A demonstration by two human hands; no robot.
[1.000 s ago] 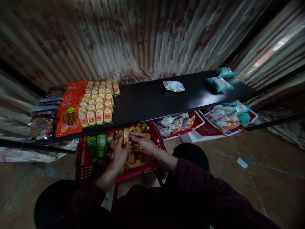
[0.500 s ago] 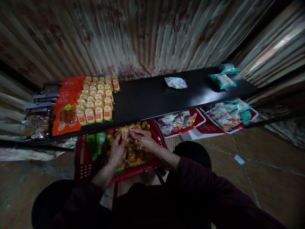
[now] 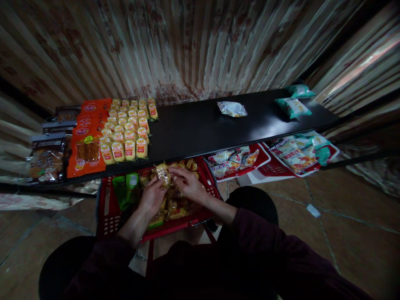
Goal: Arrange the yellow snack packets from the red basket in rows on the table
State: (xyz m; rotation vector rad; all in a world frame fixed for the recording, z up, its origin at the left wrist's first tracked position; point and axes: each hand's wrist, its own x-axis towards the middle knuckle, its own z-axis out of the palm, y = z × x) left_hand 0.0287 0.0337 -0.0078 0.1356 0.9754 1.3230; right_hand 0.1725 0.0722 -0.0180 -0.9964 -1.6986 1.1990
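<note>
While my left hand [image 3: 152, 196] is gripping a clear-wrapped yellowish snack packet [image 3: 163, 174] between thumb and fingers, my right hand [image 3: 189, 185] is facing it from the other side, its fingertips lying at the packet's right edge; whether those fingers are pinching it or only touching it, I cannot tell. I am holding the packet tilted over a red basket [image 3: 108, 216], close to the near edge of a black shelf [image 3: 184, 129], and more yellowish wrapped snacks [image 3: 176, 210] are lying heaped in the basket around and beneath my hands. Green packets [image 3: 131, 183] are sitting at the basket's left end, just beside the heap. On the shelf's left part, small yellow packets [image 3: 129, 148] with red and white labels are standing in close rows; orange bags [image 3: 89, 141] are lying just to their left, and dark bags [image 3: 46, 160] are filling the far left end. One white packet [image 3: 232, 109] is lying by itself right of the shelf's middle, while two teal bags [image 3: 293, 107] are resting near each other toward the right end. Below the shelf on that side, two more red baskets [image 3: 272, 168] are holding printed bags [image 3: 292, 156]. Behind everything, a striped curtain [image 3: 175, 50] is hanging in folds.
</note>
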